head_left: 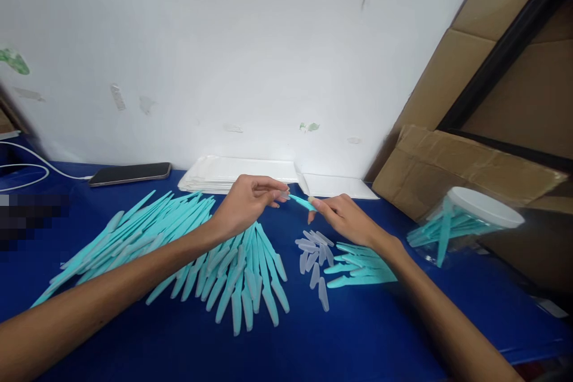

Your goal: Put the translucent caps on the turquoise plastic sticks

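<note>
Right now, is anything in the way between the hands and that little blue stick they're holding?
No, nothing visible is in the way. The left hand and the right hand both already pinch the teal stick in the air above the blue table. The left fingertips hold a clear cap at its end.
</note>
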### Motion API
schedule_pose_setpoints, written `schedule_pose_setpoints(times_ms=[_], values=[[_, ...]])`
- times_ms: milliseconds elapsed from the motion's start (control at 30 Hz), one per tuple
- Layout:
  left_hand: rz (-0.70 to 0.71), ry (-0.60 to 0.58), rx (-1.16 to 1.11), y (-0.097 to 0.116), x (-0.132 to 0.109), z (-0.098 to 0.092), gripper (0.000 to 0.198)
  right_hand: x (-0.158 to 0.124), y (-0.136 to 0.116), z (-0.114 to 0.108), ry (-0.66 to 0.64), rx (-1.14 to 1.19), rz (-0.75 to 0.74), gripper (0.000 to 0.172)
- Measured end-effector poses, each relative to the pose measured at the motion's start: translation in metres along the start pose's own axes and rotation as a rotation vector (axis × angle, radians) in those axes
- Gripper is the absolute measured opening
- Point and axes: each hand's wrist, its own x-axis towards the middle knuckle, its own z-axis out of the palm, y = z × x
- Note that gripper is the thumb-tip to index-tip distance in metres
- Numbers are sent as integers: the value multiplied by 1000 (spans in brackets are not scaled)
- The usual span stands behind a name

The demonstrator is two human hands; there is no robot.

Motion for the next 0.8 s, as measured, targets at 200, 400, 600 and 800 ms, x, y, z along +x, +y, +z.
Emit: schedule_pose_setpoints(times_ms=[200, 400, 600, 800], values=[[3, -17, 26, 0, -3, 4, 22, 0, 0, 1, -46, 20, 16, 68], [33, -69, 138, -5, -8, 13, 23, -3, -9, 5, -96, 75, -38, 61], [138, -102, 407, -10, -8, 11, 28, -3, -7, 2, -115, 68, -66, 53], [107, -40, 411, -7, -5, 6, 27, -2, 0, -1, -72, 40, -52, 54]])
